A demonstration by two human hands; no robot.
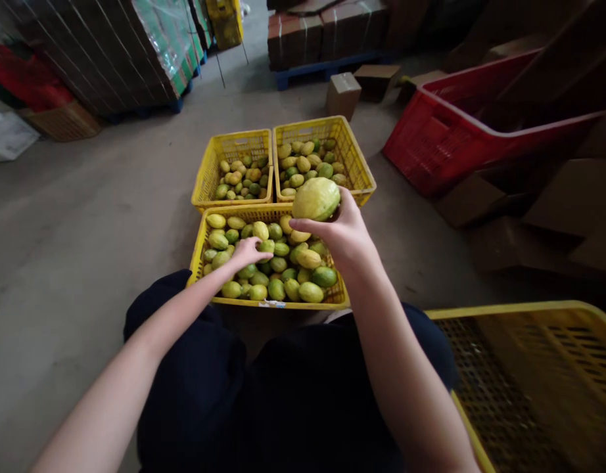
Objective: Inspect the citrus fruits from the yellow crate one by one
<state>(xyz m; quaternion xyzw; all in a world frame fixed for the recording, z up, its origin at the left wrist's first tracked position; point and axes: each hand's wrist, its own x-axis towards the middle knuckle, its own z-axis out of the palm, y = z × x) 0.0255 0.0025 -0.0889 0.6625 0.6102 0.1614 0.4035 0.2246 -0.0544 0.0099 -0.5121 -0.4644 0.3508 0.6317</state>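
Observation:
My right hand (346, 226) holds a large yellow-green lemon (315, 199), its thumb beneath and fingers behind, raised above the front yellow crate (278, 304). Inside that crate lie many lemons, from pale yellow to dark green. Lower and to the left, my left hand (246, 253) reaches in among them, thumb and fingers closed around a greenish lemon (267, 246). Behind stand two more yellow crates with fruit: the back left crate (200, 174) has smaller pieces, and the back right crate (363, 167) is partly hidden by the raised lemon.
A yellow crate (520, 306) sits close on my right. Beyond it are a red bin (416, 141) and cardboard pieces (564, 197). Farther off, a small carton (343, 94) stands before boxes on a blue pallet (310, 72). A wrapped stack (106, 52) is at the far left.

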